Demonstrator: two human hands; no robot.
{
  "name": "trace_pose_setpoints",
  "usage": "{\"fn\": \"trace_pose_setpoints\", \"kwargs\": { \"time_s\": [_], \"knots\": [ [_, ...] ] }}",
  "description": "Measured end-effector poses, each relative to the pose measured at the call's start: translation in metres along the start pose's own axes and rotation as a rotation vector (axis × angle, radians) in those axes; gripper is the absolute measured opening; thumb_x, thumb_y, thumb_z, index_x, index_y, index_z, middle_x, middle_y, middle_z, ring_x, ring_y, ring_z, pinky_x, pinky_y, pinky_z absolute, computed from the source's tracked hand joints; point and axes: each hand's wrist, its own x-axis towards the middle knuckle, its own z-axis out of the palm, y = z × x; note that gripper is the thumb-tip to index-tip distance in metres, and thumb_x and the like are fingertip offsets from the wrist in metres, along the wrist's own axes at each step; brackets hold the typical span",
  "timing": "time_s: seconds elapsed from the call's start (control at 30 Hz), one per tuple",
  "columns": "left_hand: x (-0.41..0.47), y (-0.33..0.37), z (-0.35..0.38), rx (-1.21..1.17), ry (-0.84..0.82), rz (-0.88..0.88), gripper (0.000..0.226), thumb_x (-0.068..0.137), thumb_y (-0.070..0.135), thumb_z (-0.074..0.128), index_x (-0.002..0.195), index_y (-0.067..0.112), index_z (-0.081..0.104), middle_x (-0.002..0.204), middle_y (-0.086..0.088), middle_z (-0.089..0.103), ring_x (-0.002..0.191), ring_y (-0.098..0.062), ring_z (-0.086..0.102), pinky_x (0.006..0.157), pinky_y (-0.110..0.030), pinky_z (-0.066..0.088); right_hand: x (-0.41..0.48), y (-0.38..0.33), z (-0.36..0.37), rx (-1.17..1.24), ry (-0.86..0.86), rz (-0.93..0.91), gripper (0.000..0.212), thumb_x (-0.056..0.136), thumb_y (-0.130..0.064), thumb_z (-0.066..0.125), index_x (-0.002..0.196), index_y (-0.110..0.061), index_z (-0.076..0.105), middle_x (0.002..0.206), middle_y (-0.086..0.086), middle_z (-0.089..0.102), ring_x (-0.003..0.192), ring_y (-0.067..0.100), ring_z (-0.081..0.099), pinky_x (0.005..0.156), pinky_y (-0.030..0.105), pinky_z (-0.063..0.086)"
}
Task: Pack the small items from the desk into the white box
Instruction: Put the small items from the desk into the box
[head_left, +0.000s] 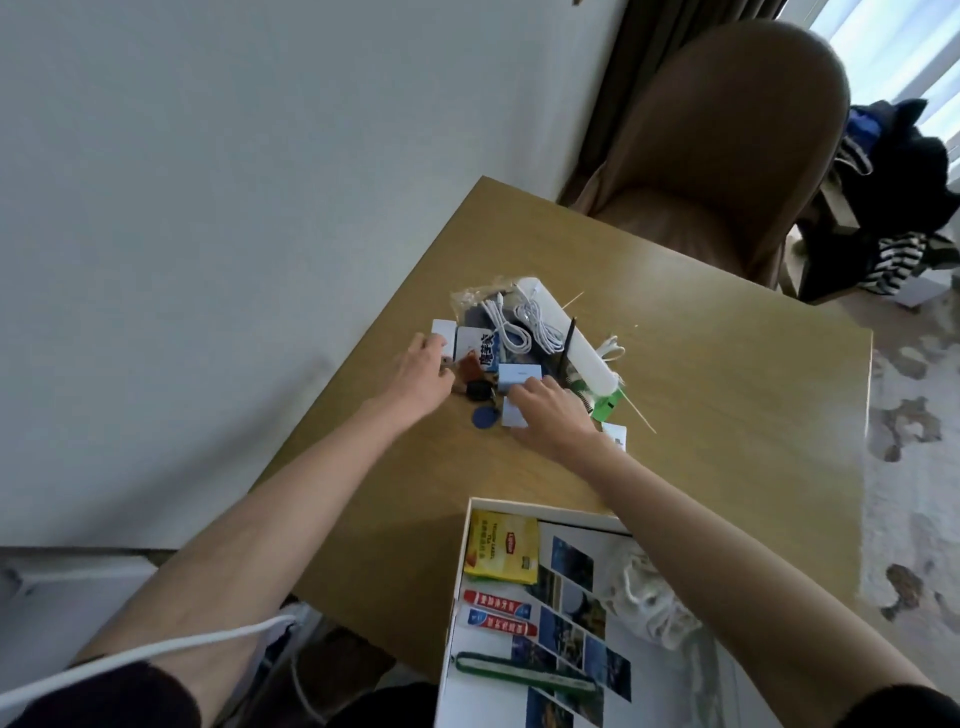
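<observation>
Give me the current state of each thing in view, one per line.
white box: open, partly filled.
yellow tea packet: lying in the box.
red sachets: lying in the box.
white cables: coiled, on the desk pile.
blue round tag: flat on the desk.
left hand: on the pile's left edge.
right hand: on the small cards.

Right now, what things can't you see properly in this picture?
Head view only:
- White box: the bottom edge cuts off its near end, and the right arm covers its right side.
- What the right hand touches: the hand covers it, so its grip is unclear.
- Left hand: its fingertips are lost among the small items.
- Print on the yellow tea packet: too small.
</observation>
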Motion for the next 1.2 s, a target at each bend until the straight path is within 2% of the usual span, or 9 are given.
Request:
{"fn": "trace_pose_setpoints", "kwargs": {
  "time_s": [0.1,0.2,0.33,0.47,0.63,0.83,0.97,1.07,1.2],
  "knots": [
    [0.028,0.000,0.004,0.088,-0.008,-0.057,0.055,0.091,0.029,0.053,0.140,0.017,0.030,0.136,-0.009,0.038,0.091,-0.022,0.055,0.057,-0.027,0.045,0.005,0.000,0.006,-0.061,0.039,-0.017,0.043,0.088,-0.022,0.063,0.127,-0.012,0.051,0.128,0.010,0.056,0.118,0.028,0.051,0.089,0.039,0.050],
    [0.047,0.000,0.008,0.125,-0.002,-0.046,0.057,0.092,0.035,0.052,0.142,0.022,0.029,0.141,-0.007,0.036,0.095,-0.026,0.058,0.068,-0.035,0.055,0.006,0.004,0.014,-0.091,0.028,-0.032,0.040,0.087,-0.027,0.064,0.125,-0.013,0.056,0.126,0.006,0.060,0.118,0.025,0.051,0.090,0.036,0.047],
    [0.054,-0.002,0.021,0.037,-0.005,-0.111,0.050,0.091,0.037,0.055,0.137,0.029,0.036,0.133,-0.009,0.046,0.103,-0.029,0.057,0.072,-0.034,0.050,-0.001,0.015,0.017,0.006,0.082,-0.032,0.039,0.084,-0.044,0.067,0.111,-0.015,0.064,0.109,0.001,0.067,0.104,0.023,0.054,0.077,0.033,0.043],
    [0.052,0.000,0.021,-0.057,0.004,-0.136,0.044,0.088,0.027,0.062,0.129,0.027,0.043,0.122,-0.009,0.053,0.095,-0.026,0.056,0.060,-0.027,0.042,-0.017,0.017,-0.001,0.452,0.211,0.088,0.031,0.080,-0.044,0.072,0.091,-0.015,0.066,0.086,-0.002,0.066,0.078,0.019,0.059,0.058,0.029,0.043],
    [0.032,0.004,-0.002,-0.209,0.074,-0.159,0.042,0.091,0.014,0.056,0.130,0.021,0.045,0.122,-0.010,0.056,0.083,-0.019,0.052,0.049,-0.019,0.031,-0.042,0.024,-0.034,1.194,0.198,0.193,0.033,0.080,-0.035,0.077,0.104,-0.013,0.069,0.094,0.004,0.073,0.084,0.015,0.070,0.071,0.033,0.059],
    [-0.045,0.035,-0.046,-0.675,0.169,-0.019,0.043,0.091,0.016,0.054,0.130,0.028,0.045,0.099,0.009,0.058,0.082,-0.015,0.061,0.054,-0.027,0.053,-0.075,0.019,-0.050,1.663,0.192,0.159,0.035,0.089,-0.036,0.066,0.105,-0.006,0.064,0.088,0.010,0.073,0.081,0.028,0.073,0.067,0.030,0.058],
    [-0.105,0.058,-0.056,-0.740,0.086,0.182,0.044,0.090,0.021,0.059,0.127,0.040,0.044,0.103,0.016,0.056,0.078,0.000,0.061,0.055,-0.021,0.054,-0.105,0.017,-0.052,1.633,0.165,0.082,0.041,0.091,-0.037,0.062,0.112,-0.002,0.061,0.089,0.007,0.073,0.083,0.029,0.073,0.062,0.026,0.056],
    [-0.148,0.071,-0.045,-0.642,-0.070,0.346,0.046,0.088,0.022,0.063,0.125,0.043,0.043,0.118,0.001,0.050,0.085,-0.009,0.059,0.058,-0.020,0.055,-0.141,0.025,-0.050,1.536,0.158,0.017,0.038,0.090,-0.031,0.066,0.118,-0.007,0.061,0.105,0.015,0.070,0.091,0.029,0.073,0.069,0.027,0.058],
    [-0.191,0.081,-0.019,-0.458,-0.270,0.420,0.066,0.085,0.025,0.065,0.140,0.033,0.029,0.124,0.004,0.043,0.102,-0.012,0.054,0.073,-0.031,0.058,-0.202,0.043,-0.034,1.403,0.114,0.023,0.036,0.085,-0.021,0.073,0.118,-0.012,0.062,0.113,0.010,0.068,0.096,0.026,0.071,0.076,0.033,0.059]
  ]
}}
